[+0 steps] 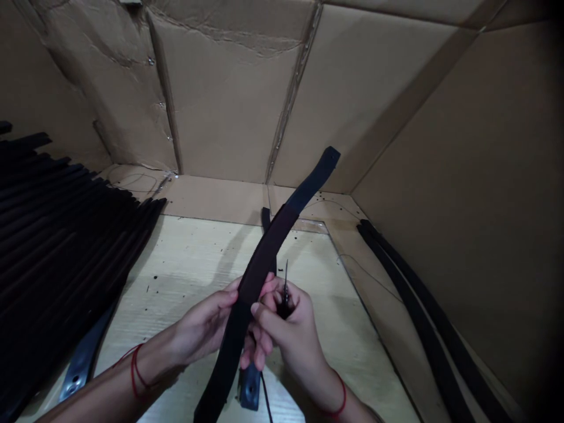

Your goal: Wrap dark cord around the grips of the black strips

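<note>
While left hand (200, 323) grips dark strap (259, 273) | right hand (291, 335) pinches thin metal spike (286, 281) beside it

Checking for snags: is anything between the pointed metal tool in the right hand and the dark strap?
Only a fingertip curled round the edge of the dark strap lies between it and the pointed metal tool in the right hand; no other object does.
</note>
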Demonstrator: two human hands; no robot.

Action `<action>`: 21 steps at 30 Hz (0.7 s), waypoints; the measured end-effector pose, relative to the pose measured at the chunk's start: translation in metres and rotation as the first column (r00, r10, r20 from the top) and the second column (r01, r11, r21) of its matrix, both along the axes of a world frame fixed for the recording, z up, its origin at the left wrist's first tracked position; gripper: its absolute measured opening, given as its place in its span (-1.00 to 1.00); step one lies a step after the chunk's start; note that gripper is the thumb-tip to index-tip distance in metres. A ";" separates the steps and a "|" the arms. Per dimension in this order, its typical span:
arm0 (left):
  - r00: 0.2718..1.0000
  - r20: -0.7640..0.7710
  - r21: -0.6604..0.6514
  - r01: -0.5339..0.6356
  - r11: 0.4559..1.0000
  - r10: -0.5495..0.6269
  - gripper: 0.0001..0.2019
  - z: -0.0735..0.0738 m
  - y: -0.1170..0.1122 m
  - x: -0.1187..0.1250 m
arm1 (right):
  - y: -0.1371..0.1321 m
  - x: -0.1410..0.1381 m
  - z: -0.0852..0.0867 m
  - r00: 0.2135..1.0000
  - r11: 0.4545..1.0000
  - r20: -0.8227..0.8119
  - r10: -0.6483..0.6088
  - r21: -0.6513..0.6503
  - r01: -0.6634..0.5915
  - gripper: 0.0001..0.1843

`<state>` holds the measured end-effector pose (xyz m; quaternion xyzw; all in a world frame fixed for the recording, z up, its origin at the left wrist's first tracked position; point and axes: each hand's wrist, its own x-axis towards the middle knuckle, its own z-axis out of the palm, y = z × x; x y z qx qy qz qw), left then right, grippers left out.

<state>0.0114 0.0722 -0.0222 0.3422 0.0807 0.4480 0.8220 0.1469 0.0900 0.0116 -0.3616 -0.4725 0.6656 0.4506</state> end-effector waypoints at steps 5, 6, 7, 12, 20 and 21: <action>0.997 -0.001 -0.081 0.081 0.993 -0.081 -0.54 0.000 0.000 -0.002 | 0.002 0.004 -0.006 0.983 0.974 0.104 -0.149 0.186 0.128 -0.79; 0.995 -0.004 -0.090 0.103 0.991 -0.103 -0.50 0.000 0.000 -0.002 | 0.003 0.005 -0.007 0.983 0.972 0.105 -0.148 0.198 0.126 -0.81; 0.992 -0.007 -0.093 0.123 0.988 -0.124 -0.49 0.000 -0.001 -0.002 | 0.003 0.005 -0.008 0.985 0.973 0.101 -0.141 0.196 0.120 -0.81; 0.994 0.027 -0.076 0.107 0.991 -0.105 -0.67 -0.003 -0.004 0.001 | 0.002 0.004 -0.014 0.996 0.984 0.080 -0.043 0.178 0.028 -0.74; 0.997 0.038 -0.071 -0.066 0.995 0.069 -0.57 -0.005 -0.006 0.008 | -0.004 0.001 -0.024 0.998 0.996 -0.014 -0.067 0.051 0.068 -0.75; 0.996 0.015 -0.058 -0.082 0.995 0.083 -0.56 -0.005 -0.005 0.008 | -0.004 0.001 -0.024 0.998 0.997 0.002 -0.064 0.043 0.064 -0.75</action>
